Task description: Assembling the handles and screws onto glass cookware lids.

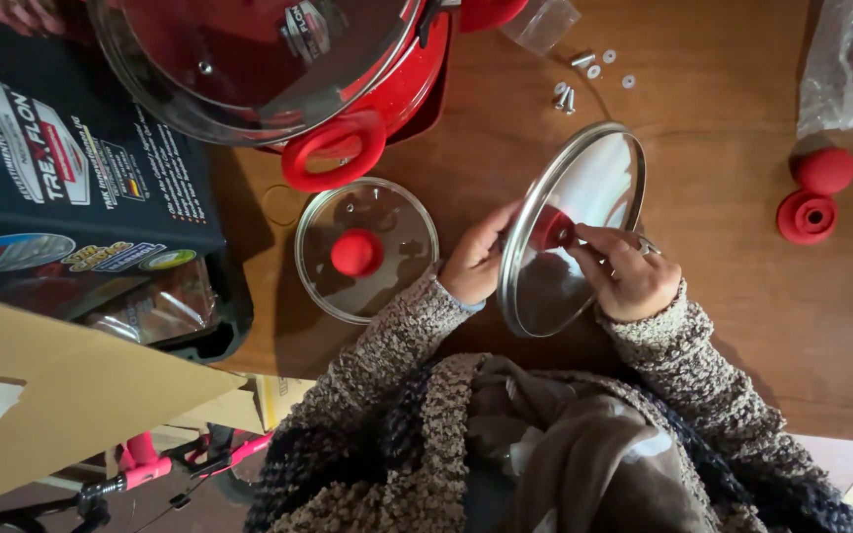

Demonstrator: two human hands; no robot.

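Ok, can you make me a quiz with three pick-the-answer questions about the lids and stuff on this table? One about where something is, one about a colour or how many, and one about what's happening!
1. Where is the small lid with a knob?
A. flat on the table, left of the hands
B. on the pot
C. inside the box

2. What colour is the pot?
A. blue
B. red
C. green

3. How is the big lid held?
A. lying flat, untouched
B. tilted up on edge between both hands
C. hanging from a hook

Answers:
1 A: it lies flat on the table beside the left hand.
2 B: its side and handle are red.
3 B: the left hand holds the rim while the right hand pinches the red knob.
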